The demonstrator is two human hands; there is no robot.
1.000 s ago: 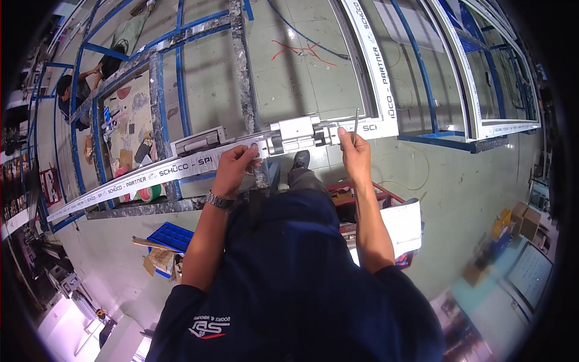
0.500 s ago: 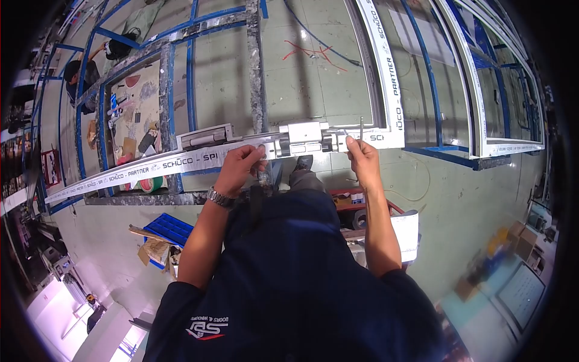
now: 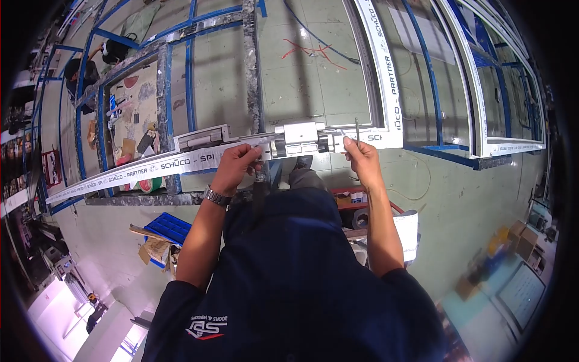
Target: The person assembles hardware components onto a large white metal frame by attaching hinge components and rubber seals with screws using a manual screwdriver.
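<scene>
A white-taped metal frame (image 3: 190,161) lies across in front of me, with a silver hinge-like fitting (image 3: 300,139) on its near bar. At the left end of that fitting is my left hand (image 3: 240,163), thumb and fingers pinched together at the bar; what is between the fingertips, if anything, is too small to tell. My right hand (image 3: 363,160) is at the fitting's right end, its fingers closed around a thin metal tool (image 3: 357,130) that stands across the bar. A longer metal part (image 3: 202,139) rests on the frame left of the fitting.
Blue metal racks (image 3: 190,78) stand beyond and under the frame. Another taped frame (image 3: 476,108) is at the right. Below left lies a blue tray (image 3: 169,228); a red cart (image 3: 347,196) is near my legs. A person (image 3: 84,75) is at the upper left.
The view has shifted slightly. Both hands remain at the two ends of the fitting, and the thin tool in my right hand has tilted a little.
</scene>
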